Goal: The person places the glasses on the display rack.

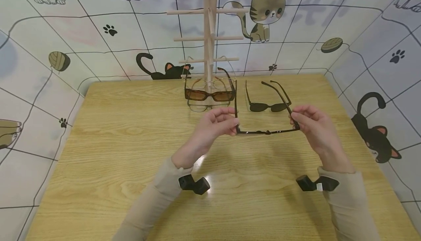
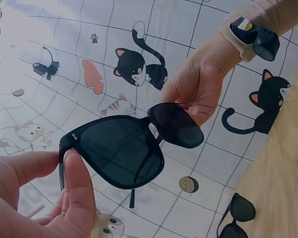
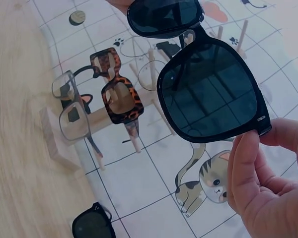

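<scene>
A pair of black sunglasses (image 1: 268, 132) is held up over the table with its temples unfolded, pointing away from me. My left hand (image 1: 217, 126) pinches the left hinge corner between thumb and fingers, and my right hand (image 1: 310, 127) pinches the right one. Dark lenses (image 2: 121, 148) fill the left wrist view; the right wrist view shows the same lenses (image 3: 208, 91) close up. Just beyond, a second pair of black sunglasses (image 1: 269, 106) rests on the table. Tortoiseshell sunglasses (image 1: 209, 95) hang on the wooden rack (image 1: 208, 33), left of the held pair.
Thin-framed clear glasses (image 1: 198, 107) sit low on the rack, under the tortoiseshell pair, and round wire glasses (image 1: 223, 84) hang above. Several bare pegs (image 1: 185, 12) stick out higher up. Cat-print cloth (image 1: 82, 44) surrounds the wooden table (image 1: 115, 160) at back and sides.
</scene>
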The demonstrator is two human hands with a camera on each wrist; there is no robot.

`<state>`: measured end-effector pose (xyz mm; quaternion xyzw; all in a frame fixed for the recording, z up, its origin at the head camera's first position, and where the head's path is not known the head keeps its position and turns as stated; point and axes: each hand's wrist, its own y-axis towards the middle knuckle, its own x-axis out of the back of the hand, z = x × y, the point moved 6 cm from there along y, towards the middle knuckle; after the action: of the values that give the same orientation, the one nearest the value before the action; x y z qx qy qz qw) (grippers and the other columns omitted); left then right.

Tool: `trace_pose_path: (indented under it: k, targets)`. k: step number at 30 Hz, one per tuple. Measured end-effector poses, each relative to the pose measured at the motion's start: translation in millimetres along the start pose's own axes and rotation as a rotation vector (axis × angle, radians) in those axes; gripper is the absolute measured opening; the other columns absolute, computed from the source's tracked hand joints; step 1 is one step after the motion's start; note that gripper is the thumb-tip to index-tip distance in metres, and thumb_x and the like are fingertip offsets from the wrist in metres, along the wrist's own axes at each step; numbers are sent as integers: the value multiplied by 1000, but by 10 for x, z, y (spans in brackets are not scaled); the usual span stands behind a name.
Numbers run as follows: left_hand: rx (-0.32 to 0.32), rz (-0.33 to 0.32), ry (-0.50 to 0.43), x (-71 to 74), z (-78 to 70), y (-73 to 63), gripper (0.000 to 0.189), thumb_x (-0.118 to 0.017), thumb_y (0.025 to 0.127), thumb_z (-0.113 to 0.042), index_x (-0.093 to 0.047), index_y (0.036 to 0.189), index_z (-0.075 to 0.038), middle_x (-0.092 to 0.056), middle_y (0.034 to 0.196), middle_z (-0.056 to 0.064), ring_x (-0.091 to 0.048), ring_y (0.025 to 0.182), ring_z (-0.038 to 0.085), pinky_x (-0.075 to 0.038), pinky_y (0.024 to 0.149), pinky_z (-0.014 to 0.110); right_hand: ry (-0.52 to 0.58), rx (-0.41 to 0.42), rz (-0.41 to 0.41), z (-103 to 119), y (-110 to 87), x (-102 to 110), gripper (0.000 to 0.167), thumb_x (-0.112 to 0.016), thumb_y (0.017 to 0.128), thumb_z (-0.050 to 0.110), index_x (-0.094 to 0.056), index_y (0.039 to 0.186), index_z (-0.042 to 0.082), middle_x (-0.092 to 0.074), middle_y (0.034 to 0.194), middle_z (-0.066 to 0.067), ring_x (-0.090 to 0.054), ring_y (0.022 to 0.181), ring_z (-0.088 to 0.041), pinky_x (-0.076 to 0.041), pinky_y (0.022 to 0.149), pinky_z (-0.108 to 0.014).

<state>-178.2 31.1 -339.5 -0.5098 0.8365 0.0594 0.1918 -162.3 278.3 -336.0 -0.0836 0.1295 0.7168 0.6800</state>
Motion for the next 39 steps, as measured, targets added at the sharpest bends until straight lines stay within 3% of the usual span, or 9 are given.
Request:
trace_pose_path:
  k: [15, 22, 29, 34, 39]
  targets:
    - [-105, -16, 14, 39, -374, -222, 26, -54, 87, 11, -51, 112, 10, -64, 80, -1, -60, 63, 10, -54, 64, 23, 5, 70, 68, 227, 115, -303, 19, -51, 90, -13, -65, 88, 1, -66, 77, -6, -60, 68, -15, -50, 58, -21]
    - [-165, -52, 10, 146, -535, -300, 24, -56, 85, 10, -56, 108, 4, -63, 80, 0, -59, 62, 12, -53, 64, 24, -61, 109, 36, 353, 200, -491, 15, -55, 88, -11, -64, 87, 1, -63, 76, -6, -58, 67, -16, -50, 58, -22]
    - [-245, -88, -36, 255, -715, -392, 21, -58, 84, 9, -59, 105, 3, -61, 79, 3, -57, 61, 12, -52, 61, 23, -78, 112, 69, 432, 312, -707, 10, -57, 88, -10, -62, 88, -1, -63, 77, -7, -56, 67, -17, -50, 58, -23]
    - [-263, -99, -53, 309, -833, -443, 20, -61, 85, 6, -62, 104, -1, -62, 79, 4, -56, 61, 12, -52, 62, 24, -90, 120, 78, 489, 396, -822, 7, -60, 87, -7, -62, 86, -1, -62, 75, -7, -55, 66, -18, -49, 57, -24]
    - [-276, -115, -78, 393, -966, -409, 23, -55, 87, 9, -64, 100, -7, -62, 78, 2, -56, 61, 12, -51, 61, 22, -50, 90, 97, 543, 528, -934, 4, -63, 86, -4, -62, 87, -1, -61, 78, -7, -55, 69, -19, -49, 60, -24]
